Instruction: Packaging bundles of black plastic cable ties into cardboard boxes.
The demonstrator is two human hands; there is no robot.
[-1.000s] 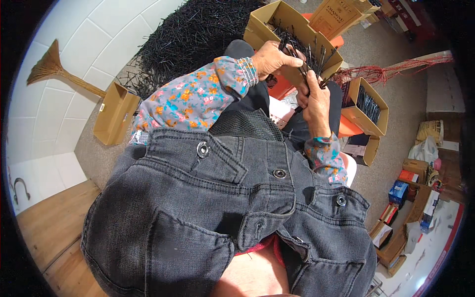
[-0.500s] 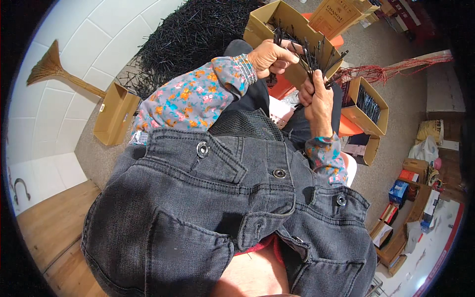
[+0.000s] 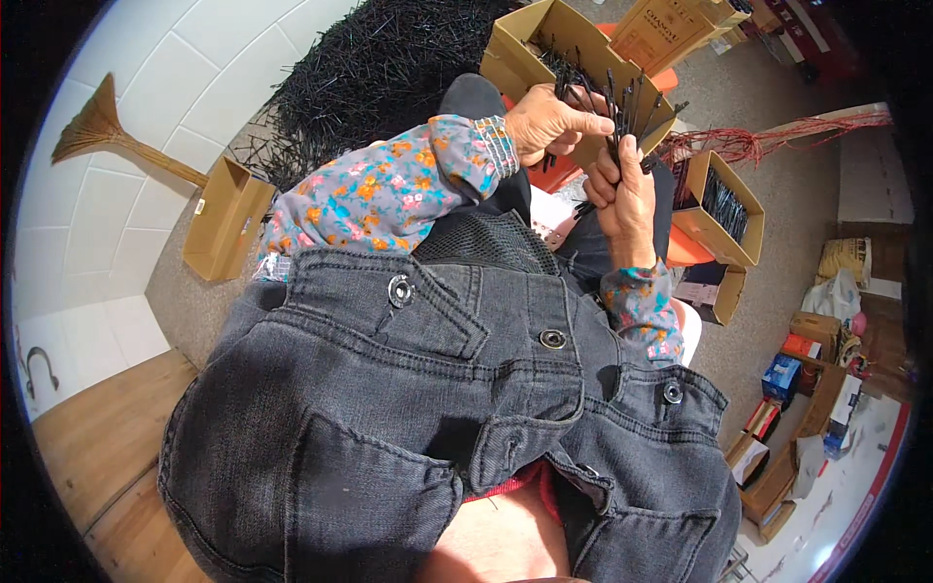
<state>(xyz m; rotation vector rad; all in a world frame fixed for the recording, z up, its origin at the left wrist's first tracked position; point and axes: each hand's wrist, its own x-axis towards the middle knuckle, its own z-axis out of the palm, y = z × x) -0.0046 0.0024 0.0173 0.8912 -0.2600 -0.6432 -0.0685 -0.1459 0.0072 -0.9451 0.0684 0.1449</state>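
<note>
My right hand [image 3: 627, 199] is closed around a bundle of thin black stick-like strands [image 3: 632, 107], which fan out upward, some with thicker tips. Just left of it, my left hand [image 3: 546, 121] pinches several more of these strands, its thumb reaching toward the bundle's stems. The thumb tip is close to the right hand's; whether it touches the bundle I cannot tell. Behind both hands stands an open cardboard box [image 3: 515, 63] with similar black strands inside. A large heap of black strands [image 3: 379, 78] lies on the floor at the far left of it.
At right, another cardboard box [image 3: 743, 233] holds upright black strands, near tangled red strands [image 3: 748, 146] on a board. A straw broom [image 3: 97, 126] leans by an empty carton [image 3: 219, 233] at left. Beneath my hands is a white perforated container [image 3: 549, 216]. Packages line the right wall.
My left hand has moved a little right and down, bringing its thumb closer to the bundle in my right hand. The right hand has stayed nearly still.
</note>
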